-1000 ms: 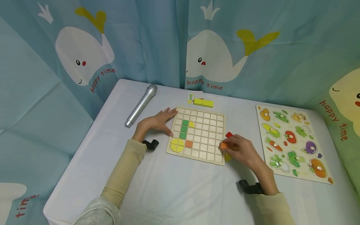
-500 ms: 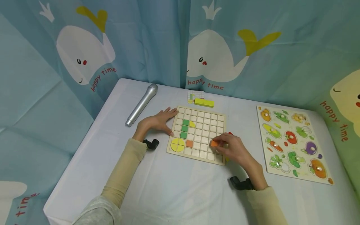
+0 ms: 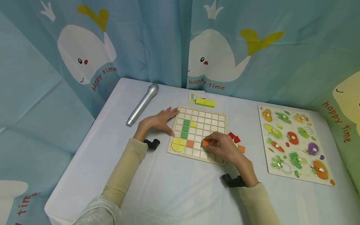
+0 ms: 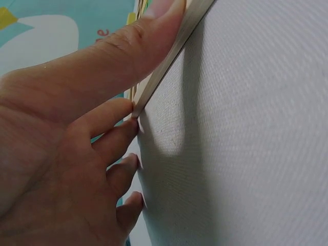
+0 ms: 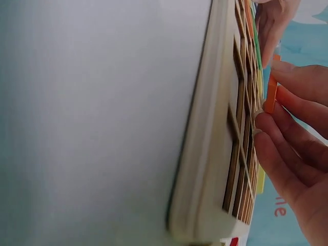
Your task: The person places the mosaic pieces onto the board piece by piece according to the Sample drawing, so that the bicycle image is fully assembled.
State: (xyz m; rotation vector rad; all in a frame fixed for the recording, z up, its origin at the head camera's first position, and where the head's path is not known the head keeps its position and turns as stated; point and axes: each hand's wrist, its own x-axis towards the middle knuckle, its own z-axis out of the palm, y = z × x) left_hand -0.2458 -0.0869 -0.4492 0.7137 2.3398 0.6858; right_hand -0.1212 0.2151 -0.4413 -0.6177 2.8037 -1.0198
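A wooden grid board (image 3: 208,118) lies in the middle of the table in the head view. My left hand (image 3: 160,120) rests at its left edge, fingers spread; in the left wrist view the thumb (image 4: 128,48) lies along the board's rim. My right hand (image 3: 223,146) pinches an orange square tile (image 5: 272,92) between thumb and fingers, close over the board's lower middle. On the board sit green squares (image 3: 185,128) in a column, a yellow quarter piece (image 3: 193,124), a yellow circle of quarters (image 3: 178,144) and an orange square (image 3: 190,143).
Red pieces (image 3: 234,137) and another orange tile (image 3: 241,149) lie right of the board. Behind it are a pattern card (image 3: 197,94) and a yellow block (image 3: 205,102). A silver microphone (image 3: 142,104) lies at left, a vegetable puzzle (image 3: 296,145) at right.
My right hand has moved left from the board's right edge to over its lower middle, carrying the orange tile. The loose pieces at right have come into view. My left hand stays put.
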